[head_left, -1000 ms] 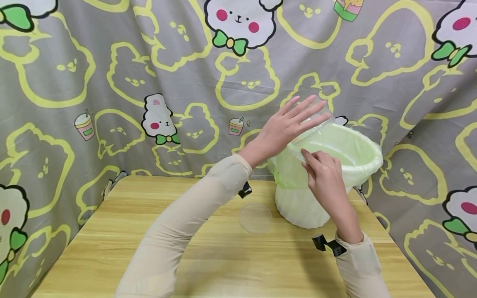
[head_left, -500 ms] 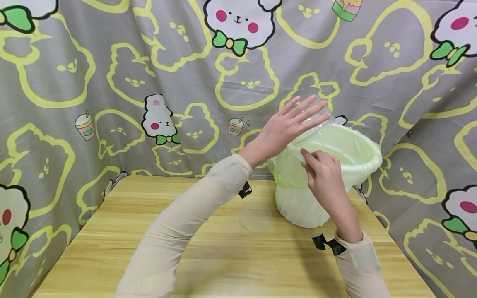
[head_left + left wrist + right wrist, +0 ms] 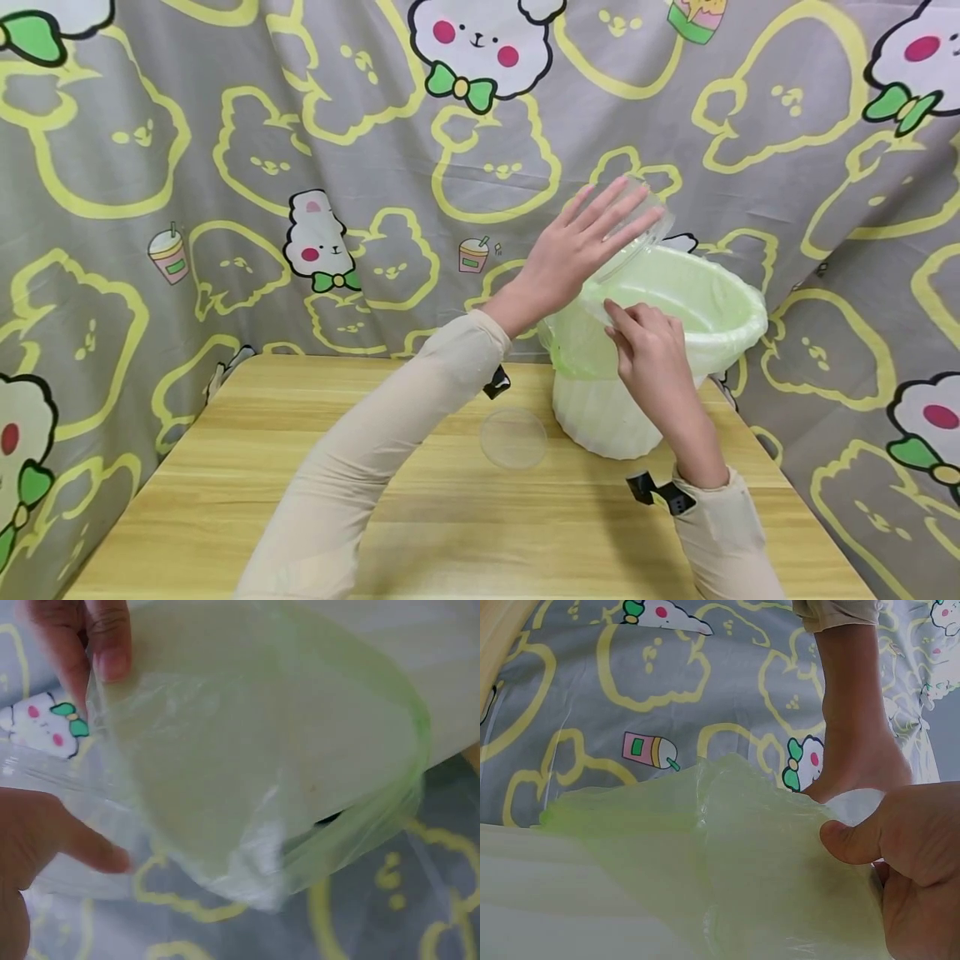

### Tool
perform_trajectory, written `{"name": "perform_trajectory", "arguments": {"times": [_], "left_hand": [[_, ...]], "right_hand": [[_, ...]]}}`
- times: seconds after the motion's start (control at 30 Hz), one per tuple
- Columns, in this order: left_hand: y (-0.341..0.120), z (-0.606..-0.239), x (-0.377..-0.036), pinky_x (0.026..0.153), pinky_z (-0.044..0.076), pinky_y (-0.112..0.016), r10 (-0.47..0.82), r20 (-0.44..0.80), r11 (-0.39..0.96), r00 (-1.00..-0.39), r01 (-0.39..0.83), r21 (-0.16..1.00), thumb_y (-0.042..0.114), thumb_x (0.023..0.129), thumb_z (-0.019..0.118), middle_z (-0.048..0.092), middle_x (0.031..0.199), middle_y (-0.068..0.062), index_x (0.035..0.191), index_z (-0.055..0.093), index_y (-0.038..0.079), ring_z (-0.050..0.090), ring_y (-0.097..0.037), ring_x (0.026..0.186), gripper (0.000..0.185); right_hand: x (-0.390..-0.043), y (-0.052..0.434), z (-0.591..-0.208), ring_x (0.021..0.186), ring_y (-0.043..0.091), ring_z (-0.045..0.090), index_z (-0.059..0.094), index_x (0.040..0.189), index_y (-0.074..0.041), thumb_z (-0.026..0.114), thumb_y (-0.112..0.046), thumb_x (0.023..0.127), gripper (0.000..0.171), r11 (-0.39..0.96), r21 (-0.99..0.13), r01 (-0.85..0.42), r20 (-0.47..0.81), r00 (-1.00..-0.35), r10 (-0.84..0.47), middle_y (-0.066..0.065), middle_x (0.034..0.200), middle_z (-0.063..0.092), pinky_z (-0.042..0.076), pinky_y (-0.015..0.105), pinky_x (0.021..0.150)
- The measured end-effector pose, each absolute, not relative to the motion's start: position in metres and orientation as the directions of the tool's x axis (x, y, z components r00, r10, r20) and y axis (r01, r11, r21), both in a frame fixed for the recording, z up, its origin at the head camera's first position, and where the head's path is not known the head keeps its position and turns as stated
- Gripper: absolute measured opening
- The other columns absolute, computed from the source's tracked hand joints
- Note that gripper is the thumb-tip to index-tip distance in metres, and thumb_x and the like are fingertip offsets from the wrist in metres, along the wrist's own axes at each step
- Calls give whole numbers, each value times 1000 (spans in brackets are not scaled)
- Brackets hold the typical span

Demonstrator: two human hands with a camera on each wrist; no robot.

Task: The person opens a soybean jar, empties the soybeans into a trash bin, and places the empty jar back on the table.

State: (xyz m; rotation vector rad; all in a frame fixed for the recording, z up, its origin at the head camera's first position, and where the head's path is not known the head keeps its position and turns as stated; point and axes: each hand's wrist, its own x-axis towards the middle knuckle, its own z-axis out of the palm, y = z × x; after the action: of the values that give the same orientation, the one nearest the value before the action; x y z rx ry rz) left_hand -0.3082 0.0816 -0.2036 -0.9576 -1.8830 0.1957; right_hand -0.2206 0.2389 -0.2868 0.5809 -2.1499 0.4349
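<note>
Tipped over the rim of a white ribbed bin [image 3: 600, 421], a clear plastic container [image 3: 660, 222] is in my left hand [image 3: 573, 254]. The fingers lie spread along its far side; in the left wrist view the thumb lies against the near side of the container [image 3: 94, 877]. My right hand [image 3: 654, 346] pinches the edge of the pale green bin bag [image 3: 581, 346] that lines the bin and folds over its rim. The right wrist view shows the right thumb [image 3: 847, 841] pressing on the bag [image 3: 772, 855]. What the container holds cannot be made out.
A round clear lid [image 3: 513, 437] lies flat on the wooden table [image 3: 300, 467], just left of the bin. A grey patterned curtain [image 3: 405, 167] hangs close behind the table and along its sides.
My left hand has turned slightly, its fingertips rising a little, and the container has tilted with it. The right hand keeps its pinch on the bag's edge; bin and lid are unmoved.
</note>
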Motion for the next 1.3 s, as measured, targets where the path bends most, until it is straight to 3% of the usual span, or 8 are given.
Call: {"name": "perform_trajectory", "arguments": {"times": [0.17,0.43,0.67,0.77,0.93,1.13,1.3], "left_hand": [[76,-202,-306,132,8,-40,683,682,673,-259,586,-451,-23,86,31,30,168,-1,160,33,24,22,-22,158,88],[64,-198,-303,132,9,-41,635,726,717,-264,550,-428,-18,87,35,31,167,-1,160,34,24,24,-23,157,84],[41,-199,-302,132,5,-37,525,781,762,-339,595,-254,-11,79,49,33,166,-2,159,36,22,26,-23,156,87],[27,-203,-303,131,2,-34,465,807,756,-364,637,-148,5,82,66,37,164,-4,158,38,19,29,-24,154,82],[0,-215,-301,131,10,-34,388,838,740,-384,672,-35,34,65,93,41,161,-7,156,40,12,34,-25,151,107],[-32,-245,-298,130,17,-36,342,842,722,-417,690,49,39,49,102,45,158,-10,155,39,8,41,-27,146,127],[-59,-273,-300,130,19,-41,300,796,681,-525,703,207,41,47,103,48,155,-9,156,36,9,45,-26,143,131]], "right_hand": [[-221,237,-287,83,38,58,71,120,6,68,5,92,29,834,-102,-542,805,-537,-251,20,91,66,40,53,79],[-222,235,-287,82,38,57,71,121,6,69,5,92,29,833,-108,-543,802,-543,-250,21,91,66,40,52,79],[-221,235,-288,86,40,59,70,122,6,69,7,91,32,831,-131,-541,805,-547,-229,22,94,68,40,53,81],[-221,236,-288,86,40,60,70,123,6,69,7,91,33,828,-141,-543,805,-549,-223,23,95,68,39,53,81],[-222,237,-288,86,40,60,69,124,5,69,7,90,34,823,-146,-550,807,-547,-223,22,95,68,38,52,81],[-226,241,-287,85,39,59,69,124,5,69,8,90,33,815,-147,-560,804,-548,-232,23,94,68,37,53,81],[-229,244,-286,84,39,58,69,124,6,69,8,90,34,805,-146,-575,802,-545,-244,23,93,67,37,55,82]]}}
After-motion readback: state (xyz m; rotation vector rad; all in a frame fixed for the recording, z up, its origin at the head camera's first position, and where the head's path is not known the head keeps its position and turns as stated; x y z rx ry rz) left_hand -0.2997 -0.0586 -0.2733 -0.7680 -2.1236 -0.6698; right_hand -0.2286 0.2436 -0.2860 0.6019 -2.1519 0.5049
